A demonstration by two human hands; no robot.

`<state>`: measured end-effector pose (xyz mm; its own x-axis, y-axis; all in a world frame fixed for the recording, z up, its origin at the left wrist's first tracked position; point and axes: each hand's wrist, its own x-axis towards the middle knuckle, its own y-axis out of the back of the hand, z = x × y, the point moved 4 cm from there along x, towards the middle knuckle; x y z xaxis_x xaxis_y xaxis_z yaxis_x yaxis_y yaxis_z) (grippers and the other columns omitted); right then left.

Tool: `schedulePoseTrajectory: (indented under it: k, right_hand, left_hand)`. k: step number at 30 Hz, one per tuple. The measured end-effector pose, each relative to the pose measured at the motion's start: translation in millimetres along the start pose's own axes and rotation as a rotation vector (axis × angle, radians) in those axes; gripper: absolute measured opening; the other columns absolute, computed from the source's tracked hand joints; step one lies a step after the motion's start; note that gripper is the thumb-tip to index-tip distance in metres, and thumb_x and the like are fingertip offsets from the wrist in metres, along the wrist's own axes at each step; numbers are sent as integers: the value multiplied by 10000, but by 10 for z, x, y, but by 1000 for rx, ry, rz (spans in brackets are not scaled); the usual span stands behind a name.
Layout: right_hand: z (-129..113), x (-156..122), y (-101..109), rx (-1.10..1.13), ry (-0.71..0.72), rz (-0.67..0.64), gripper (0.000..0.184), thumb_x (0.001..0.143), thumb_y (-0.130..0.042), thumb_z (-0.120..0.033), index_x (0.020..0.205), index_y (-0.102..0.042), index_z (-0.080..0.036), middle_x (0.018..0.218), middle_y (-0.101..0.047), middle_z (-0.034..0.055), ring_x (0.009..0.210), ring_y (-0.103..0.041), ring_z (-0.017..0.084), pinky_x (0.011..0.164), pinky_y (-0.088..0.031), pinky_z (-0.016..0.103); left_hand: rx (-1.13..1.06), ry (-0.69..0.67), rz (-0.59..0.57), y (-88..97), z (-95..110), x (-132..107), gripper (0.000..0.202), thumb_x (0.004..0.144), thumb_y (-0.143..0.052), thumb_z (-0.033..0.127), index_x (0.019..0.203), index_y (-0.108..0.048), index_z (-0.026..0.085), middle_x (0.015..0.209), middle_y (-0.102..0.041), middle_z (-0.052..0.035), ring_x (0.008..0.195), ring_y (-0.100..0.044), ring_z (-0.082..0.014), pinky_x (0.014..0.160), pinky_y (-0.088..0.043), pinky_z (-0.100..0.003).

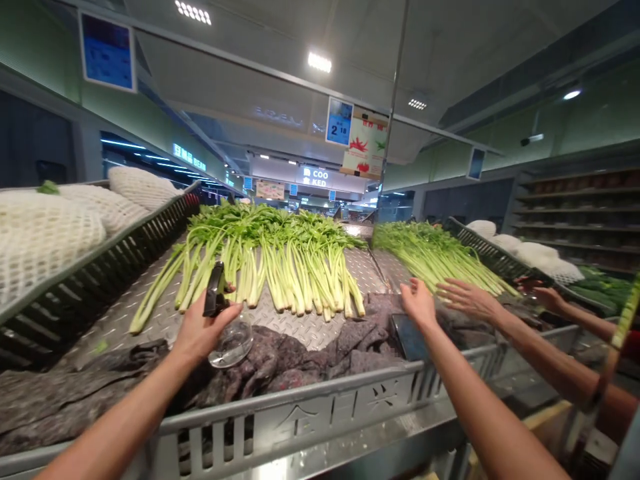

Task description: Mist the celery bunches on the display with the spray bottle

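My left hand (200,330) is closed round a clear spray bottle (231,343) with a black trigger head (215,290), held over the dark damp cloth (300,363) in front of a row of green celery bunches (280,267). My right hand (417,303) is stretched out, fingers apart and holding nothing, near the right end of the celery and close to a mirror panel (500,133). The mirror repeats both arms and the celery on the right. A dark flat object (407,337) lies on the cloth under my right wrist.
The celery lies on a sloped metal tread plate (300,327) behind a grey slotted rail (320,413). On the left, a black crate (100,273) holds produce in white foam netting (45,233). Price signs (339,121) hang overhead.
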<state>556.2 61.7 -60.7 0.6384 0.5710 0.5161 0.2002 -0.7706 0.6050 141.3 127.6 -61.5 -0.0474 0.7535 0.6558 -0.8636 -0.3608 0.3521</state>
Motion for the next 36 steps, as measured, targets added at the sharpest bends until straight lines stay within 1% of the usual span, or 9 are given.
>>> schedulePoseTrajectory:
  k: [3,7,10,13,17,20,26,30,36]
  right_hand:
    - [519,92,110,-86,-70,-115,396,769,-298,-296,991,-536,-69,909,-594,158,870,-553,217,714,-387,280]
    - [763,38,13,-142,-91,-288,326,756,-337,-266,763,-616,-97,702,-628,122,702,-593,202,616,-402,262]
    - [745,8,-88,-167,-99,-373,373,777,-315,-297,750,-624,-90,703,-634,130,681,-599,202,600,-406,262]
    - [675,10,-146,-188,-101,-434,418,786,-312,-327,763,-630,-57,776,-632,171,773,-594,229,647,-409,272]
    - [620,-13,-126,-203,-117,-491,417,781,-357,-329,797,-626,-11,901,-603,219,949,-532,269,769,-377,284]
    - [637,-55,-73,-184,-160,-520,428,795,-349,-330,802,-619,3,924,-592,223,984,-509,274,813,-354,286]
    - [680,-156,-40,-45,-312,-561,445,827,-266,-384,879,-576,-69,744,-616,119,695,-590,201,628,-421,277]
    - [702,-192,-64,51,-408,-576,451,832,-227,-409,913,-533,-88,646,-577,77,488,-530,142,487,-393,253]
    - [726,-184,-87,157,-473,-605,381,821,-274,-411,852,-520,-122,621,-547,36,435,-474,111,450,-346,236]
  left_hand:
    - [-20,13,-82,-45,-9,13,455,600,-521,477,946,-512,181,782,-587,19,786,-523,-171,795,-378,-300]
    - [-26,18,-76,-49,-61,25,450,596,-530,497,926,-516,191,794,-576,38,806,-506,-155,817,-355,-282]
    - [-20,43,-61,-41,-88,24,468,583,-540,512,925,-516,193,849,-575,44,817,-498,-152,829,-349,-286]
    - [-8,41,-66,-31,-81,20,476,592,-525,526,942,-509,205,873,-573,49,827,-502,-156,834,-353,-297]
    - [-7,45,-103,-34,-91,22,521,566,-521,548,953,-501,199,887,-578,7,833,-524,-188,810,-382,-300]
    - [-1,37,-110,-39,-102,28,530,567,-514,545,957,-498,187,915,-574,-26,856,-526,-202,821,-383,-310]
    - [42,28,-131,-46,-54,21,560,578,-479,548,999,-486,179,864,-573,-30,856,-525,-210,838,-372,-337]
    - [54,36,-130,-40,-22,6,558,570,-471,551,973,-500,165,835,-574,-35,841,-525,-214,829,-376,-344]
    - [52,38,-129,-51,-56,20,552,562,-479,557,959,-500,175,869,-571,-31,854,-521,-213,831,-376,-332]
